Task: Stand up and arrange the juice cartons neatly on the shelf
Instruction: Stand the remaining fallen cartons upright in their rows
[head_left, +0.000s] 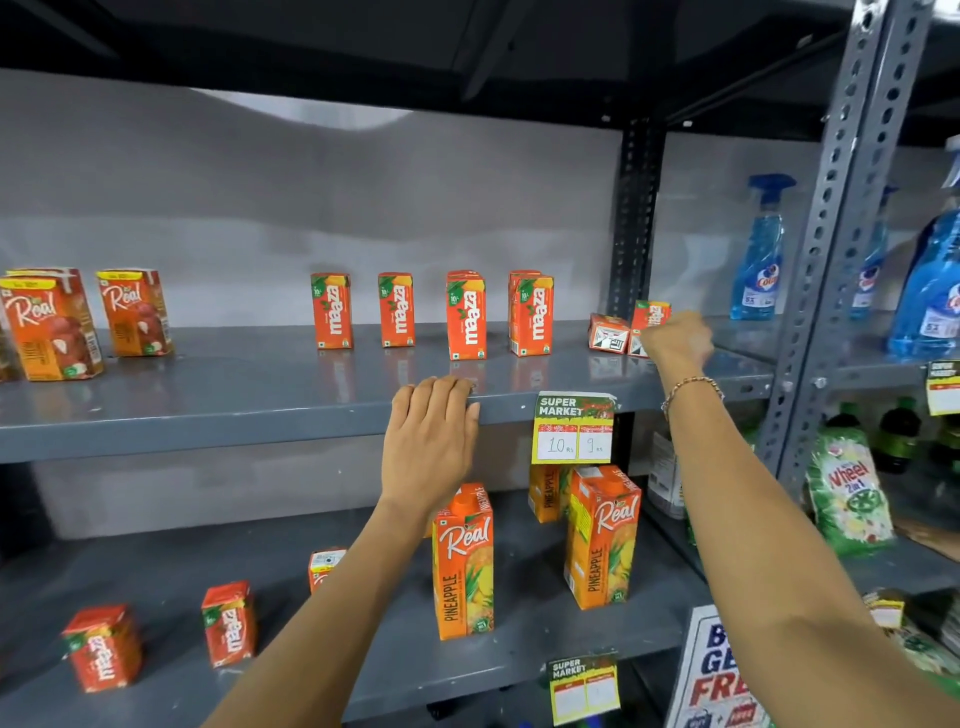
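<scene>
Grey shelf (218, 410): four maaza cartons (466, 317) stand in a row, right hand (678, 340) reaches two toppled cartons (609, 333) at right end, grip hidden; left hand (431, 441) flat on edge, empty; next, probably upright them.

Glossy grey metal shelf (208, 395); smooth printed card juice cartons (466, 317).
</scene>
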